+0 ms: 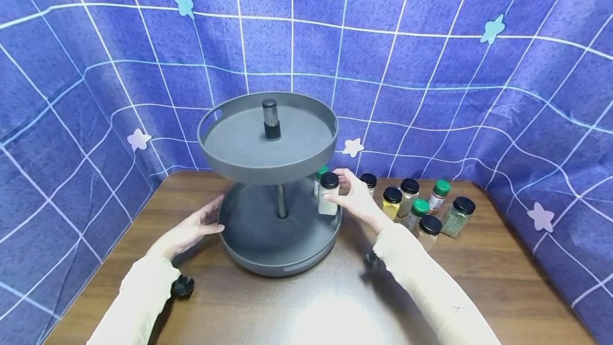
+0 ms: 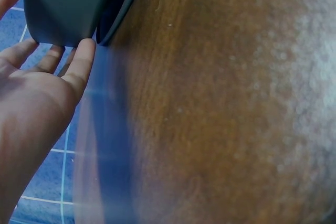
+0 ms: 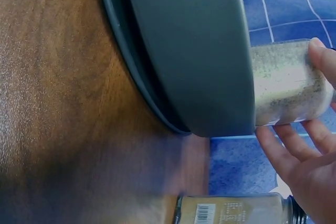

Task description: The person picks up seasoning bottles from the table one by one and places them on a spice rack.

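Note:
A dark grey two-tier turntable organizer [image 1: 268, 168] stands on the table. At the right side of its lower tray [image 1: 258, 249], my right hand [image 1: 353, 196] grips a spice jar [image 1: 328, 201] with a black lid and pale speckled contents. The right wrist view shows thumb and fingers on opposite sides of that jar [image 3: 289, 82], whose base is hidden behind the tray wall. Behind it, a green-capped jar [image 1: 317, 184] is partly covered. My left hand [image 1: 193, 228] rests against the lower tray's left side, its fingertips touching the outer wall [image 2: 65, 11].
Several spice jars with black or green lids, among them a yellow one [image 1: 391, 204] and a green herb one [image 1: 457, 217], stand on the wooden table [image 1: 268, 313] at the right. The upper tray [image 1: 239, 137] overhangs the lower one. A blue curtain [image 1: 306, 47] surrounds the table.

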`<state>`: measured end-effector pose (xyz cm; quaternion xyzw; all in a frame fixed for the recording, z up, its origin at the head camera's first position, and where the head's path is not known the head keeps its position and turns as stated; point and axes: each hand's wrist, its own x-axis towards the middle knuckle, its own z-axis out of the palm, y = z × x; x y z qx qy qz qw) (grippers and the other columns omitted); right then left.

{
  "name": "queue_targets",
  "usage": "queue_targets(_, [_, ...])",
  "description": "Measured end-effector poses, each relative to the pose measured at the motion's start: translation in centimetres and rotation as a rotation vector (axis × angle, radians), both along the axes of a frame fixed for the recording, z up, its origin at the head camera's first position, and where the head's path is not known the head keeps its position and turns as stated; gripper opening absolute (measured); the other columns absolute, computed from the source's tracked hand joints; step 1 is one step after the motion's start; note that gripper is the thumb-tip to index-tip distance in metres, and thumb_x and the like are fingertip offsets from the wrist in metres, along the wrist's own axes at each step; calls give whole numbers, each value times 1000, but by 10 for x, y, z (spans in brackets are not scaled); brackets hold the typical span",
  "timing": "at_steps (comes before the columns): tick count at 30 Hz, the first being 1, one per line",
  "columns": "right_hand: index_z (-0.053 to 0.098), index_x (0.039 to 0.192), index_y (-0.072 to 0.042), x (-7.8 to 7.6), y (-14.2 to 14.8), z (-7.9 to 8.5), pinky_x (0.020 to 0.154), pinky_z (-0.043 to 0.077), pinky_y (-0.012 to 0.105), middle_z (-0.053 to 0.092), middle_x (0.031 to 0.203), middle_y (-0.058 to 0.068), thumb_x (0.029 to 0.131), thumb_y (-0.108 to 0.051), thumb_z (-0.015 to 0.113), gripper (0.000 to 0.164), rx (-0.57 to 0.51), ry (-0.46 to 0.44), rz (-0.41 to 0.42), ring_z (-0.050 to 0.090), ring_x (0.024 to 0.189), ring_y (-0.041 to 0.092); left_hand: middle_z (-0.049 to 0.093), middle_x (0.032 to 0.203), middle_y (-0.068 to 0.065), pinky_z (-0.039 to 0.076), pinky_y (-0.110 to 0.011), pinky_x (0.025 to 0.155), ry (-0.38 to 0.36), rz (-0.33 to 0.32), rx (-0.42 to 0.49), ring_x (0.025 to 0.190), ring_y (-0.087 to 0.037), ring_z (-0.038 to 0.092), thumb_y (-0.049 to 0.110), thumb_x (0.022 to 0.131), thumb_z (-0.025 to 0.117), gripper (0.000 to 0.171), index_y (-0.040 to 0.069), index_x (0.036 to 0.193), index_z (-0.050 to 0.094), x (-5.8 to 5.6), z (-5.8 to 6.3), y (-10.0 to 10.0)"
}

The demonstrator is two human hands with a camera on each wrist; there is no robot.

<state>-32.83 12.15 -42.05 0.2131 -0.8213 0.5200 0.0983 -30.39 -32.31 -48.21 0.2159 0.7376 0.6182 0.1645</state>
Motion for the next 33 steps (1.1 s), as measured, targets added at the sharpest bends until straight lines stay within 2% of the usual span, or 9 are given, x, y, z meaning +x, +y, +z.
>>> queue_targets(4, [51, 123, -10, -2, -1, -3, 83, 52, 37, 66, 106, 14, 74, -13, 81, 57, -18, -33, -5, 64, 95, 25, -8, 159, -11, 3, -53, 110, -8, 5, -7, 143, -36, -8, 4, 91, 58, 85, 11, 153, 0, 1, 1, 0])
queue_targets(7, [50, 123, -7, -3, -3, -5, 83, 53, 37, 66, 105, 16, 74, -10, 80, 58, -33, -50, -1, 65, 95, 26, -7, 159, -10, 16, -33, 112, -6, 2, -11, 143, -34, -7, 5, 91, 58, 85, 12, 153, 0, 2, 1, 0])
queue_targets(10, [50, 123, -5, -3, -4, -6, 83, 53, 38, 66, 105, 18, 74, -8, 80, 58, -35, -54, -1, 65, 95, 27, -8, 159, -11, 26, -14, 102, 0, -5, -1, 143, -35, -7, 4, 91, 58, 84, 11, 153, 0, 2, 1, 0])
queue_targets(12, [50, 123, -2, -2, -5, -5, 84, 52, 41, 66, 104, 20, 73, -6, 80, 58, -44, -48, 5, 64, 96, 30, -8, 159, -12, 28, -8, 96, 1, -7, 8, 143, -36, -7, 4, 91, 58, 85, 10, 152, 0, 2, 1, 0])
queue_targets(19, [47, 122, 10, 16, -8, 17, 85, 49, 52, 64, 101, 30, 74, 3, 75, 56, -68, -58, 37, 62, 96, 43, -8, 158, -13, 29, -7, 95, 1, -7, 9, 142, -36, -7, 4, 91, 58, 85, 10, 152, 0, 1, 0, -1])
queue_targets(26, [48, 125, -6, -9, -1, -14, 84, 52, 34, 66, 102, 17, 74, -10, 80, 61, -18, -63, 24, 65, 94, 24, -7, 158, -15, 30, -8, 95, 5, 5, 1, 142, -39, -4, 5, 90, 60, 86, 9, 152, 1, 2, 0, -1])
queue_targets(33, [45, 127, -5, -9, -1, -14, 87, 51, 37, 63, 104, 17, 76, -9, 78, 61, -1, -75, 43, 63, 98, 27, -5, 158, -15, 31, -8, 94, 6, 19, 4, 142, -40, -1, 5, 89, 61, 86, 9, 152, 2, 2, 1, 0])
